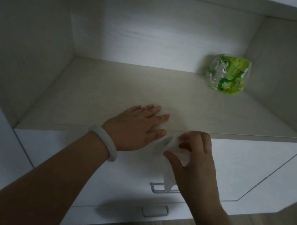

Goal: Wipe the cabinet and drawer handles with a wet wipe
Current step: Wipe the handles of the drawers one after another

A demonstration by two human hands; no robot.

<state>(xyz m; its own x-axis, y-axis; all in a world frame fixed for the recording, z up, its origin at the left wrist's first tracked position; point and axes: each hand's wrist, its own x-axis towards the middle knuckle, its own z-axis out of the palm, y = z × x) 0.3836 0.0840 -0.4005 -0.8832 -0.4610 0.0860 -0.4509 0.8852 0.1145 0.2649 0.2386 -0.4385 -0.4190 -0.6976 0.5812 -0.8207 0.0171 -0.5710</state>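
My left hand (137,124) lies flat with straight fingers on the shelf (194,104). My right hand (195,156) pinches the wet wipe (169,177), which dangles over the top drawer handle (158,188); green wipes pack (227,74) sits back right.

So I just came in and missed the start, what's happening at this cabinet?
A person is getting a wet wipe ready. The left hand rests flat on the shelf, fingers on the wipe's edge, while the right hand pinches and unfolds it. The wipe hangs over the upper drawer handle; the lower handle is untouched. The green wipe packet stands at the shelf's back right.
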